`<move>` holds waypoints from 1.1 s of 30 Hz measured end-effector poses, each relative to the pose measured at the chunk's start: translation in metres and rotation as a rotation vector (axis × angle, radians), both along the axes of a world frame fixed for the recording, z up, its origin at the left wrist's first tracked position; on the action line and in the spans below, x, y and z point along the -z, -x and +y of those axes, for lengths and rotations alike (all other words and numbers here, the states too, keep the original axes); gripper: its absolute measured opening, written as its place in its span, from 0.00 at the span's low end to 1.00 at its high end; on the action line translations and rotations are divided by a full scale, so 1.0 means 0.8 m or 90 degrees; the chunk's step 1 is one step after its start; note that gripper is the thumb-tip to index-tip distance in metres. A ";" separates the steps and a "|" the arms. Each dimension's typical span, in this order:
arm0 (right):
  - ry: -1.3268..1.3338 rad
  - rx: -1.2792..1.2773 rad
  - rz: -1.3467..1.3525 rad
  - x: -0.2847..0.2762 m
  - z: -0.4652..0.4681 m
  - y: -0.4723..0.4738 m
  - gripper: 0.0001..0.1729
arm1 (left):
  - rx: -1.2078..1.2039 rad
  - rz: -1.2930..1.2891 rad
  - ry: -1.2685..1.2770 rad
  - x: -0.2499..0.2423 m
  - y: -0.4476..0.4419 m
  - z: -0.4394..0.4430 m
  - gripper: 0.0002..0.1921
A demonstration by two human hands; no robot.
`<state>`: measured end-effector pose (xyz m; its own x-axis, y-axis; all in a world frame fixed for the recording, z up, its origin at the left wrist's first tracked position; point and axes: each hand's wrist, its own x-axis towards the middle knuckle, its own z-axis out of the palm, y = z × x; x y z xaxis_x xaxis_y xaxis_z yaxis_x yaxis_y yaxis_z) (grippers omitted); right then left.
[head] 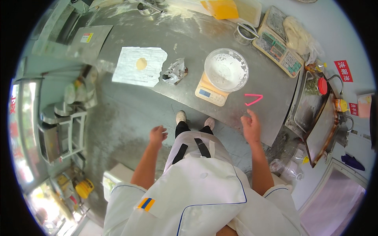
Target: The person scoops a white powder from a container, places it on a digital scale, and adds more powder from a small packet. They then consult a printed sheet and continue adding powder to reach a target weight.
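My left hand (158,136) hangs in the air beyond the metal table's near edge, fingers loosely curled, with nothing seen in it. My right hand (251,125) is over the table's right part, just below a pink bent strip (257,100), and holds nothing visible. A clear plastic bowl with white powder (226,70) rests on a small yellow digital kitchen scale (211,93). Left of it lies a crumpled silvery bag (177,72). Further left, a small mound of pale yellow powder (141,63) sits on a white paper sheet (127,69).
A larger keypad scale (277,48), a plastic bag of dough-like stuff (298,35), a round container (244,34) and a yellow scraper-like sheet (221,9) stand at the back. A sink with a tray (322,129) is at right. Flour dusts the table (183,32).
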<state>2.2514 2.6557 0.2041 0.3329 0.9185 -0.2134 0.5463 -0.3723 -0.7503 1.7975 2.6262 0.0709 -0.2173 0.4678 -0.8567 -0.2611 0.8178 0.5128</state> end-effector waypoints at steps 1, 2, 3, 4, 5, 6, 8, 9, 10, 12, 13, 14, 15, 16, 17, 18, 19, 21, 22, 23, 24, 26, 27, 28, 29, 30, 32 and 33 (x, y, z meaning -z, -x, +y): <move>0.003 -0.003 0.001 0.002 -0.003 0.003 0.26 | 0.002 -0.001 -0.001 -0.001 -0.001 0.001 0.24; 0.006 -0.004 0.014 0.003 -0.004 0.006 0.26 | 0.004 -0.003 -0.002 -0.003 -0.003 0.002 0.24; 0.010 -0.005 0.027 0.004 -0.005 0.009 0.26 | 0.008 -0.001 -0.003 -0.004 -0.004 0.003 0.24; 0.014 -0.002 0.051 0.005 -0.006 0.011 0.26 | 0.012 0.001 -0.005 -0.004 -0.006 0.005 0.24; 0.015 -0.016 0.041 0.006 -0.006 0.012 0.26 | 0.015 0.002 -0.007 -0.005 -0.007 0.006 0.24; 0.017 -0.026 0.042 0.007 -0.006 0.014 0.26 | 0.016 0.002 -0.006 -0.005 -0.007 0.006 0.24; 0.024 -0.045 0.030 0.007 -0.006 0.016 0.25 | 0.015 0.002 -0.005 -0.006 -0.008 0.007 0.25; 0.029 -0.054 0.017 0.007 -0.007 0.018 0.25 | 0.012 -0.003 -0.008 -0.007 -0.008 0.008 0.25; 0.034 -0.064 0.005 0.008 -0.006 0.020 0.25 | 0.007 -0.009 -0.012 -0.009 -0.008 0.009 0.25; 0.041 -0.045 0.007 0.009 -0.006 0.027 0.24 | -0.016 -0.011 -0.020 -0.018 -0.004 0.014 0.26; 0.069 -0.031 0.021 0.010 -0.004 0.033 0.23 | -0.036 -0.009 -0.026 -0.022 -0.002 0.019 0.26; 0.049 -0.055 0.017 0.010 -0.002 0.038 0.23 | -0.056 -0.004 -0.033 -0.028 0.003 0.027 0.26; 0.053 -0.070 0.023 0.008 0.001 0.042 0.22 | -0.098 -0.006 -0.051 -0.034 0.009 0.037 0.26; 0.063 -0.079 0.031 0.007 0.004 0.049 0.22 | -0.139 -0.008 -0.069 -0.038 0.015 0.050 0.26; 0.063 -0.108 0.036 0.006 0.007 0.058 0.21 | -0.177 -0.014 -0.095 -0.042 0.024 0.066 0.26; 0.068 -0.130 0.042 0.004 0.012 0.067 0.21 | -0.207 -0.018 -0.123 -0.045 0.036 0.084 0.27; 0.094 -0.143 0.048 0.001 0.018 0.077 0.21 | -0.233 -0.025 -0.158 -0.045 0.048 0.105 0.27; 0.093 -0.174 0.094 -0.004 0.029 0.108 0.20 | -0.277 -0.042 -0.210 -0.044 0.071 0.148 0.28; 0.121 -0.174 0.119 -0.007 0.035 0.126 0.19 | -0.295 -0.051 -0.229 -0.044 0.083 0.172 0.29; 0.103 -0.204 0.133 -0.011 0.041 0.144 0.19 | -0.316 -0.057 -0.227 -0.044 0.092 0.195 0.29; 0.104 -0.225 0.149 -0.013 0.048 0.163 0.19 | -0.322 -0.060 -0.246 -0.043 0.097 0.215 0.28; 0.110 -0.265 0.180 -0.014 0.066 0.206 0.19 | -0.346 -0.056 -0.243 -0.046 0.108 0.252 0.27; 0.116 -0.284 0.197 -0.012 0.076 0.229 0.19 | -0.336 -0.052 -0.242 -0.049 0.112 0.268 0.26; 0.132 -0.298 0.224 -0.009 0.085 0.251 0.19 | -0.325 -0.047 -0.239 -0.052 0.116 0.281 0.25; 0.137 -0.329 0.213 -0.005 0.094 0.272 0.20 | -0.314 -0.040 -0.226 -0.055 0.120 0.291 0.24; 0.151 -0.357 0.212 0.001 0.106 0.292 0.22 | -0.307 -0.032 -0.222 -0.059 0.122 0.300 0.23; 0.151 -0.368 0.226 0.015 0.127 0.333 0.25 | -0.294 -0.010 -0.199 -0.064 0.126 0.315 0.20; 0.137 -0.352 0.241 0.024 0.137 0.355 0.27 | -0.293 -0.003 -0.181 -0.066 0.127 0.320 0.18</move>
